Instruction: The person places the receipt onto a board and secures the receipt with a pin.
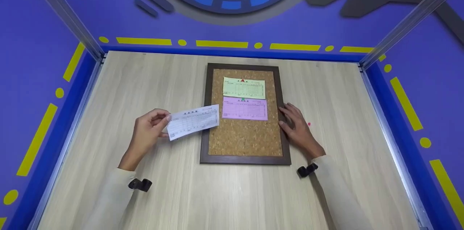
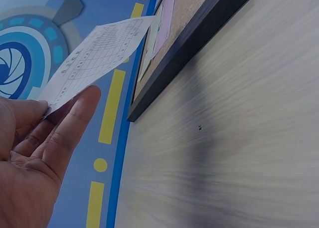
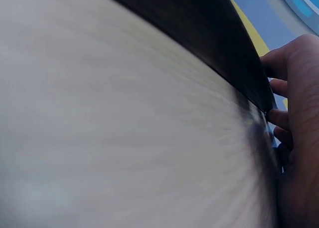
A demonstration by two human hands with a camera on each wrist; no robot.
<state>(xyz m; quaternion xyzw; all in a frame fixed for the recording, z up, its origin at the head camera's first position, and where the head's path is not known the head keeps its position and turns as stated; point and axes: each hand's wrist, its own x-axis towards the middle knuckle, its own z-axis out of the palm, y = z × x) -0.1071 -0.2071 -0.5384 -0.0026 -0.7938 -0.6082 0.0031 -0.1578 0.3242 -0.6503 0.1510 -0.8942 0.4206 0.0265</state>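
Observation:
My left hand [image 1: 148,128] pinches a white printed form [image 1: 194,122] by its left end, between thumb and fingers. The form is tilted, and its right end overlaps the left frame of a corkboard [image 1: 232,139] in the head view. My right hand [image 1: 298,126] grips the board's right edge, thumb and bent fingertips at the dark frame [image 3: 199,33]. Upper on the cork is a green form [image 1: 250,90] with a red pushpin [image 1: 242,80] at its top. Directly below hangs a purple form [image 1: 250,110] with a green pushpin [image 1: 243,99].
A small pinkish-red item [image 1: 309,124] lies on the wood-grain table [image 1: 163,179], just right of my right hand. Blue panels [image 1: 232,30] with yellow marks enclose the table at the back and both sides. Metal posts [image 1: 72,20] stand at the back corners.

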